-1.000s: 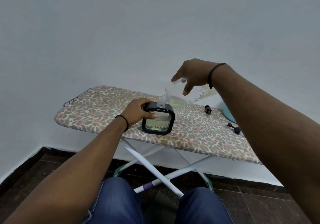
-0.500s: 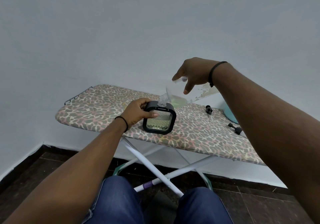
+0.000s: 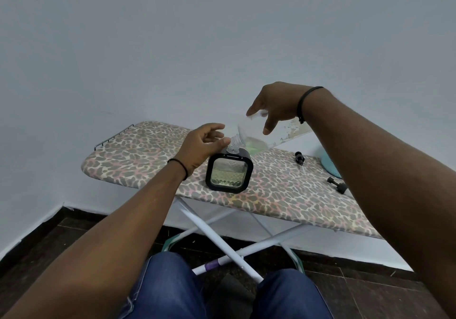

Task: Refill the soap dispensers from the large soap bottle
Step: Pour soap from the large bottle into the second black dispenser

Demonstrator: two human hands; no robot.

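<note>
A square black-framed soap dispenser (image 3: 229, 174) with a clear window stands on the leopard-print ironing board (image 3: 138, 153), partly filled with pale liquid. A clear large soap bottle (image 3: 249, 138) holding a little green soap is tipped over it, neck down at the dispenser's open top. My right hand (image 3: 274, 104) grips the bottle's raised end from above. My left hand (image 3: 202, 146) is at the dispenser's upper left corner, fingers spread, thumb near the top edge.
Two black pump heads lie on the board to the right, one (image 3: 299, 158) farther back and one (image 3: 336, 185) nearer the edge. A teal object (image 3: 329, 163) sits at the far right. White crossed legs (image 3: 222, 239) stand under the board; my knees are below.
My left hand has loosened from its grip on the dispenser's side and its fingers have spread. The bottle stays tipped into the dispenser's top.
</note>
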